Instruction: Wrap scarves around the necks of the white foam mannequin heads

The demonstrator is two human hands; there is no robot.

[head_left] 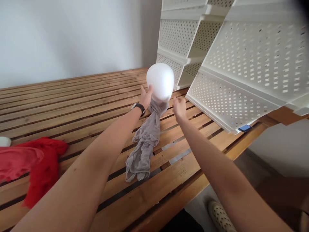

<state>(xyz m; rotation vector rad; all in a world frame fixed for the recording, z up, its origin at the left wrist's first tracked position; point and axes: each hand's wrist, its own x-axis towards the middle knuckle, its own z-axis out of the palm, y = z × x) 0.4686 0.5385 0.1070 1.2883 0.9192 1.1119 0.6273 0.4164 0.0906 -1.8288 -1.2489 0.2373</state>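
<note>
A round white foam ball [160, 80] stands raised over the wooden slatted platform [79, 96]. A grey sheer stocking [145, 141] hangs from under it and trails toward me across the slats. My left hand [146, 96], with a black watch on the wrist, presses against the ball's lower left side, fingers curled around it. My right hand [180, 108] hovers just right of the stocking's top, fingers bent loosely, with nothing seen in it.
White perforated shelf units [241, 67] lean over the platform's right end. Red cloth [36, 161] lies at the left, with a small white object [4, 141] by the frame edge. A spotted shoe [219, 216] shows on the floor below.
</note>
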